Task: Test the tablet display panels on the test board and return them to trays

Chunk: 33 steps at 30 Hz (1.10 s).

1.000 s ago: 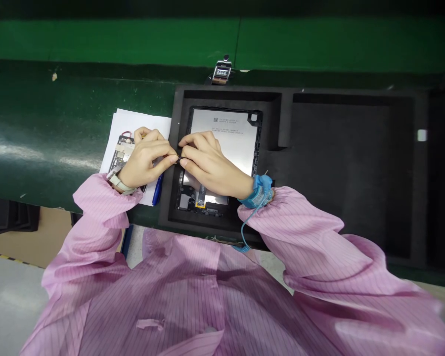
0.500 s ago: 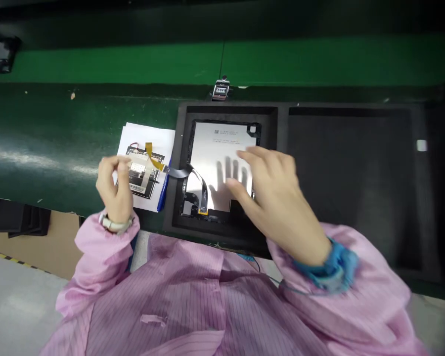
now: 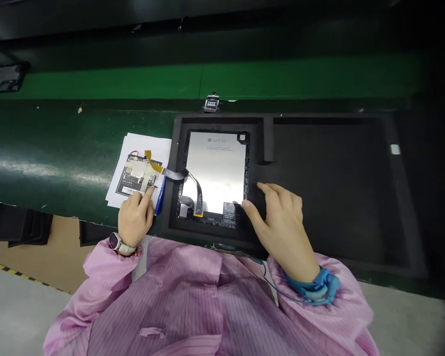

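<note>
A tablet screen panel [image 3: 218, 173] lies with its silvery back up in the left recess of a black foam tray [image 3: 269, 143]. A flex cable [image 3: 175, 174] links it to a test board [image 3: 137, 170] with a battery, resting on white paper sheets [image 3: 122, 148]. My left hand [image 3: 135, 217] is at the board's lower right corner, its index finger stretched out and touching there, the other fingers partly bent. At the panel's right edge is the thumb of my right hand [image 3: 282, 222]. Its fingers are apart over the tray, holding nothing.
A blue pen [image 3: 160, 195] lies between the paper and the tray. A small metal tally counter [image 3: 211, 104] stands behind the tray. Another dark panel [image 3: 5, 77] is at the far left. Black trays [image 3: 20, 223] are stacked below the green bench [image 3: 59, 143].
My left hand has come down from above the board's left side to its lower right corner. My right hand has moved from over the panel to its right edge.
</note>
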Each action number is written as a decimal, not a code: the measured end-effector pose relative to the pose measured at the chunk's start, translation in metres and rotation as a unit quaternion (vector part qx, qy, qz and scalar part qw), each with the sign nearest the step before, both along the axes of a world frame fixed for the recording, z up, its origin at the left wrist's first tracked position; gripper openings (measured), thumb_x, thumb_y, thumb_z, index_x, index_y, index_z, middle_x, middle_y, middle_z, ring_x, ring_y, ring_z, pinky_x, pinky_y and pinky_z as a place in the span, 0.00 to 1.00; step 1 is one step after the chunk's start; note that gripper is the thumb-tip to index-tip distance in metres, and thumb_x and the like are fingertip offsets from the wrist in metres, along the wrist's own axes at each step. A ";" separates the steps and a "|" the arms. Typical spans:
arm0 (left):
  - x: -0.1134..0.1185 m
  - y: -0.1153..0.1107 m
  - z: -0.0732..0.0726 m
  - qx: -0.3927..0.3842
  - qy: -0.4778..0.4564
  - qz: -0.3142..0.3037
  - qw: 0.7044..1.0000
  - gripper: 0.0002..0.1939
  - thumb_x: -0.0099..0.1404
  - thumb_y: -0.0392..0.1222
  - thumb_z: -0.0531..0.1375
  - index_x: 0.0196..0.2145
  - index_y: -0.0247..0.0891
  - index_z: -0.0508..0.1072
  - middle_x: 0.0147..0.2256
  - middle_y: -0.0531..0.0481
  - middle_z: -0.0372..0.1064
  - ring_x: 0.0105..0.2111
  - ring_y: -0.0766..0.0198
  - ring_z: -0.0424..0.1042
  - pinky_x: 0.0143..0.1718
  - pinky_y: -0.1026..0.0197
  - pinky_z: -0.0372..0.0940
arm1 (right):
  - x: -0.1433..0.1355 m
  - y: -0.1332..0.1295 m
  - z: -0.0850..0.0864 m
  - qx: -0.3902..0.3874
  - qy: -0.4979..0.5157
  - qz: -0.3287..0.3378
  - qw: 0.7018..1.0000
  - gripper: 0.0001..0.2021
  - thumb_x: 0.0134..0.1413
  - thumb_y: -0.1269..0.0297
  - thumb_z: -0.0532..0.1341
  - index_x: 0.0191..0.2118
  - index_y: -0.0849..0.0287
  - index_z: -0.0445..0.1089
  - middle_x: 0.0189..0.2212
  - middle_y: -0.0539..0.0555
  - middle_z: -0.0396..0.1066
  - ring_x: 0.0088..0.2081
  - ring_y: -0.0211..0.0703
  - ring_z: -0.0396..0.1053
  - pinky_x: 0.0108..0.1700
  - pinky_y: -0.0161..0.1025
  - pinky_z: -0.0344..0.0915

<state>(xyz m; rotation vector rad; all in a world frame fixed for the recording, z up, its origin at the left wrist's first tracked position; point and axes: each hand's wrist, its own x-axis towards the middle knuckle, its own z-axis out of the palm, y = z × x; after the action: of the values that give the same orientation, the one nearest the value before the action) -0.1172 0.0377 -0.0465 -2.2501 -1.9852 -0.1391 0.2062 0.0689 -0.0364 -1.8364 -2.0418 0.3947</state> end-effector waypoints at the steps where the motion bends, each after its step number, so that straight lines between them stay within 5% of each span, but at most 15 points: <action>1: -0.002 0.000 0.001 -0.004 0.003 0.000 1.000 0.23 0.76 0.39 0.48 0.60 0.35 0.74 0.32 0.44 0.66 0.30 0.54 0.67 0.32 0.54 0.58 | -0.001 0.000 0.000 -0.001 -0.005 -0.002 1.000 0.30 0.70 0.46 0.49 0.61 0.66 0.67 0.58 0.71 0.67 0.59 0.67 0.63 0.57 0.64 0.65; 7: 0.001 0.000 0.018 0.017 -0.050 -0.031 0.998 0.21 0.76 0.40 0.50 0.61 0.35 0.72 0.33 0.45 0.67 0.31 0.56 0.68 0.32 0.56 0.64 | -0.018 0.000 -0.004 0.017 -0.031 -0.003 0.999 0.29 0.70 0.48 0.49 0.58 0.69 0.71 0.61 0.73 0.65 0.61 0.68 0.61 0.59 0.65 0.65; 11: 0.044 -0.007 0.025 0.081 -0.153 -0.082 0.981 0.21 0.76 0.36 0.51 0.63 0.36 0.66 0.50 0.39 0.72 0.50 0.52 0.71 0.51 0.51 0.69 | -0.033 0.003 -0.004 0.009 -0.015 -0.023 1.000 0.27 0.69 0.51 0.52 0.58 0.70 0.71 0.64 0.72 0.63 0.65 0.69 0.58 0.68 0.72 0.52; 15: 0.076 -0.011 0.016 0.074 -0.093 -0.111 0.987 0.20 0.75 0.39 0.54 0.60 0.29 0.69 0.55 0.32 0.72 0.57 0.42 0.67 0.58 0.39 0.66 | -0.036 0.014 0.007 -0.088 0.088 -0.050 0.991 0.22 0.66 0.54 0.56 0.57 0.63 0.73 0.69 0.64 0.60 0.68 0.65 0.54 0.71 0.74 0.42; 20: 0.068 -0.003 0.012 0.040 -0.148 -0.106 0.983 0.21 0.77 0.45 0.51 0.57 0.29 0.73 0.54 0.33 0.75 0.55 0.43 0.68 0.58 0.36 0.67 | -0.024 0.028 0.022 -0.180 0.233 -0.065 0.953 0.18 0.60 0.58 0.62 0.53 0.59 0.75 0.72 0.62 0.53 0.72 0.60 0.48 0.74 0.66 0.44; 24: 0.047 0.004 0.031 -0.046 -0.239 -0.076 0.967 0.25 0.76 0.54 0.51 0.59 0.36 0.74 0.56 0.38 0.75 0.59 0.44 0.68 0.63 0.33 0.64 | -0.019 0.025 0.035 -0.138 0.387 -0.037 0.911 0.22 0.57 0.57 0.65 0.57 0.53 0.72 0.73 0.59 0.53 0.74 0.55 0.47 0.73 0.61 0.49; 29: 0.023 0.018 0.084 -0.227 -0.414 -0.009 0.881 0.26 0.70 0.63 0.56 0.47 0.42 0.83 0.51 0.40 0.79 0.56 0.43 0.75 0.63 0.37 0.66 | -0.050 0.022 0.066 -0.068 0.433 0.095 0.894 0.27 0.61 0.57 0.63 0.65 0.54 0.65 0.71 0.60 0.56 0.73 0.51 0.51 0.73 0.56 0.53; 31: 0.029 0.029 0.104 -0.166 -0.549 0.031 0.819 0.24 0.70 0.62 0.57 0.39 0.41 0.84 0.43 0.41 0.82 0.48 0.46 0.80 0.57 0.42 0.72 | -0.071 0.024 0.078 -0.062 0.432 0.134 0.890 0.29 0.62 0.55 0.63 0.67 0.55 0.62 0.71 0.61 0.56 0.73 0.51 0.51 0.73 0.56 0.54; 33: 0.042 0.044 0.116 -0.037 -0.669 0.039 0.741 0.19 0.69 0.59 0.60 0.42 0.42 0.82 0.48 0.45 0.80 0.53 0.50 0.78 0.57 0.49 0.72 | -0.091 0.026 0.085 -0.069 0.439 0.174 0.879 0.30 0.64 0.52 0.62 0.68 0.55 0.61 0.71 0.61 0.54 0.73 0.52 0.48 0.73 0.57 0.53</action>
<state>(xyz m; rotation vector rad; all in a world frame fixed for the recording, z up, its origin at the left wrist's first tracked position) -0.0756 0.0820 0.0699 -2.1981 -2.4869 -2.2307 0.1149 0.0951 0.0487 -1.0003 -1.6602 1.2357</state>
